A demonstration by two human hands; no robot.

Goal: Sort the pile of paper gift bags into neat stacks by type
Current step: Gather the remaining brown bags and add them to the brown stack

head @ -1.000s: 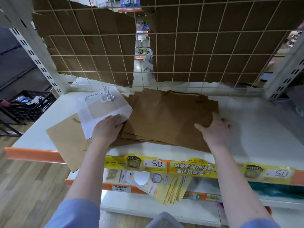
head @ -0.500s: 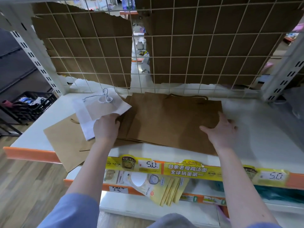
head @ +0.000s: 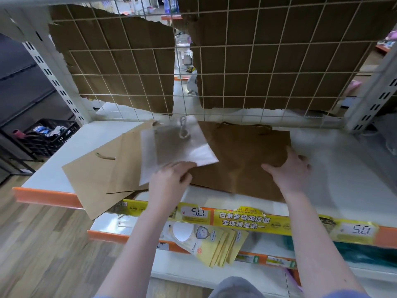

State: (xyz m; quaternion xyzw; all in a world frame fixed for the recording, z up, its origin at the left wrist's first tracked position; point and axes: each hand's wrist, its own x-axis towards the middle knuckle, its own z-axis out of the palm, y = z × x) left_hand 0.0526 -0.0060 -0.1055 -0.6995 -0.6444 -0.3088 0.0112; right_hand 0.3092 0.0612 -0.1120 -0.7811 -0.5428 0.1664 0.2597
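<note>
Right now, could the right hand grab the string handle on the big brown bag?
Probably yes. The right hand already rests flat on the big brown bag, and its string handle lies uncovered at the far edge. The white bag, held by the left hand, sits off to the side.

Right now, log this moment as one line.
step: sorting bags | left hand: grips white bag | right hand: presses brown bags | shelf: light brown bags overhang edge

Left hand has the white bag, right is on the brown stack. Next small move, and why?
Probably carry the white bag clear of the brown bags and set it on bare shelf. The left hand pinches its near edge, and it overlaps both the dark brown stack under the right hand and the lighter brown bags.
</note>
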